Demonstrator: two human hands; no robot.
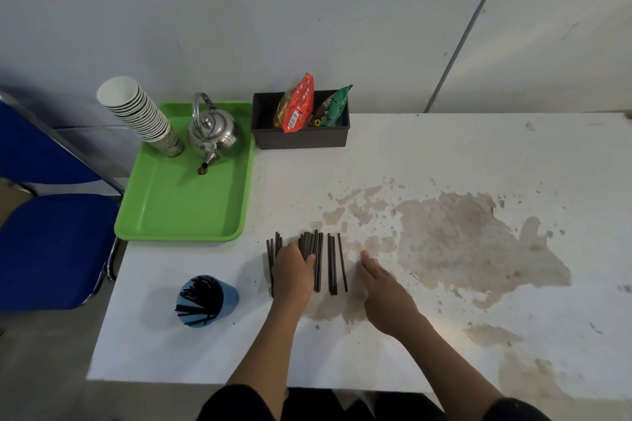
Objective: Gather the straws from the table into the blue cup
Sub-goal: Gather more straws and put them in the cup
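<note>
Several black straws (331, 263) lie side by side on the white table (444, 154), pointing away from me. My left hand (292, 272) rests flat on the left part of the row, its thumb against a bunch of straws; whether it grips them I cannot tell. My right hand (383, 280) lies flat on the table just right of the row, fingers together, holding nothing. The blue cup (229, 297) stands near the table's left front, left of my left hand, with several black straws in it.
A green tray (178, 212) at the back left carries a steel kettle (215, 133) and a leaning stack of paper cups (140, 113). A black box (301, 140) with snack packets stands by the wall. A blue chair (51, 249) stands left of the table. Brown stains (461, 236) mark the tabletop.
</note>
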